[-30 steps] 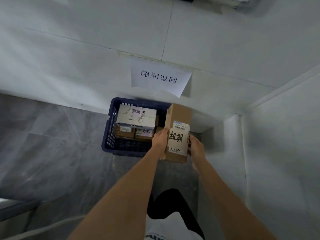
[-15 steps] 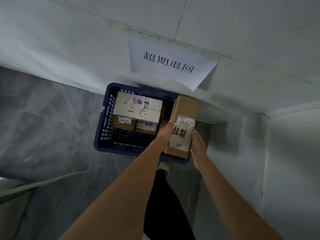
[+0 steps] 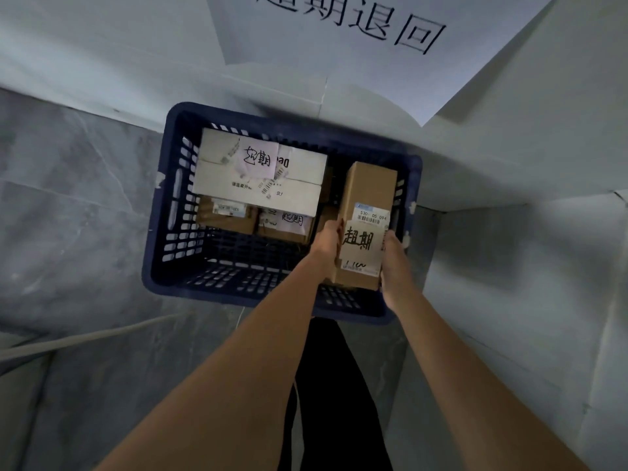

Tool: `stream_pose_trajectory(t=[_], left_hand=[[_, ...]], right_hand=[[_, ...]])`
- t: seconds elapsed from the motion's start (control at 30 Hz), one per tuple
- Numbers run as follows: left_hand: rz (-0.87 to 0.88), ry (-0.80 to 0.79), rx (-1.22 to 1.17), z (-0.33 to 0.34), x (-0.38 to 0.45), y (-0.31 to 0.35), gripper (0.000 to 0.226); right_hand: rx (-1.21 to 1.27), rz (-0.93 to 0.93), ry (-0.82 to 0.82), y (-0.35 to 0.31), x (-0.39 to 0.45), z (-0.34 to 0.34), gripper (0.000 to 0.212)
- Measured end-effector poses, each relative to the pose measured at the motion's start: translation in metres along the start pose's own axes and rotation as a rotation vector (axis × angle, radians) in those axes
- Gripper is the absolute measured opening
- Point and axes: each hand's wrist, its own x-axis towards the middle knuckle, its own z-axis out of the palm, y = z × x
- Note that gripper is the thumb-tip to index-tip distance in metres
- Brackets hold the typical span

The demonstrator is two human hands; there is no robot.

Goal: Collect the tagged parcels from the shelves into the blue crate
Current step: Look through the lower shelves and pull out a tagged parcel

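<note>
- Head view: one brown cardboard parcel (image 3: 368, 212), marked with a white label and black handwriting, is held upright over the right side of the blue crate (image 3: 159, 232).
- The left hand (image 3: 328, 241) grips the parcel's left edge and the right hand (image 3: 394, 263) grips its right edge, fingers curled round the box.
- Three other parcels are countable in the crate: one white box (image 3: 261, 175) on top at the far left, and two brown boxes (image 3: 226, 217) (image 3: 285, 224) under its near edge; more may lie beneath.
- Compared with half a second ago, the held parcel sits lower and further inside the crate's rim.
- The parcel's underside and the crate floor below it are hidden.
- One paper sign (image 3: 356, 39) hangs on the wall beyond the crate, its top cut off by the picture edge.
- The crate stands on a grey floor (image 3: 74, 232).
</note>
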Motion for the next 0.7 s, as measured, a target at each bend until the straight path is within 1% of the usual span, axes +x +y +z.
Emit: stream_pose_trajectory(t=[0.17,0.27,0.33,0.4,0.57,0.63,0.7], left_hand=[[0.02,-0.005,0.039,0.008,0.035,-0.004,0.035],[0.03,0.03,0.05,0.01,0.054,-0.011,0.051],[0.046,0.054,0.042,0.01,0.063,-0.016,0.056],[0.059,0.067,0.015,0.01,0.062,-0.017,0.055],[0.093,0.088,-0.031,0.015,0.051,-0.013,0.047],[0.099,0.094,-0.016,0.017,0.046,-0.009,0.044],[0.112,0.098,0.031,0.018,0.041,-0.006,0.035]], right_hand=[[0.058,0.042,-0.018,0.01,0.033,0.002,0.048],[0.043,0.022,-0.045,0.013,0.047,0.003,0.045],[0.026,0.014,-0.038,0.011,0.055,0.007,0.042],[0.017,0.034,-0.018,0.009,0.062,0.009,0.042],[0.007,0.078,0.005,0.014,0.067,0.009,0.047],[0.02,0.079,0.01,0.013,0.068,0.008,0.046],[0.053,0.097,0.018,0.009,0.07,0.009,0.049]])
